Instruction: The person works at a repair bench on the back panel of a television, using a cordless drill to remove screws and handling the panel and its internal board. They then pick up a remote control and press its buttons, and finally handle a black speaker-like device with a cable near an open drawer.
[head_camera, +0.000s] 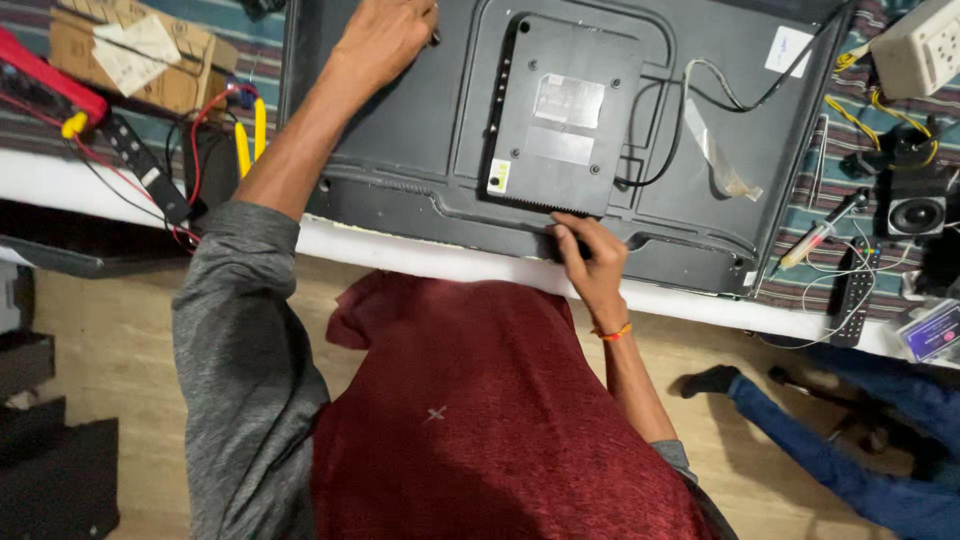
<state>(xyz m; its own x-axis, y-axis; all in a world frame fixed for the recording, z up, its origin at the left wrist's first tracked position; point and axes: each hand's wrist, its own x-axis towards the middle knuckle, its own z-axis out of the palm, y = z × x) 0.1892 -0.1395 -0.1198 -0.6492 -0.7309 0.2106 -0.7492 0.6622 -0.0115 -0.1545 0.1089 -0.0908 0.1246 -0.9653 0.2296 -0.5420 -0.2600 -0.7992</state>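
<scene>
Right hand (590, 262) curls its fingers on the television back panel (400, 120); left hand (385, 38) lies flat.

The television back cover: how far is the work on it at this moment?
Done: the television lies face down on the table. In hand: the left hand rests at the top of the back panel, and the right hand grips its lower edge under the raised cover box. Left: the panel is not yet off.

Single head view, steeply downward, close
</scene>
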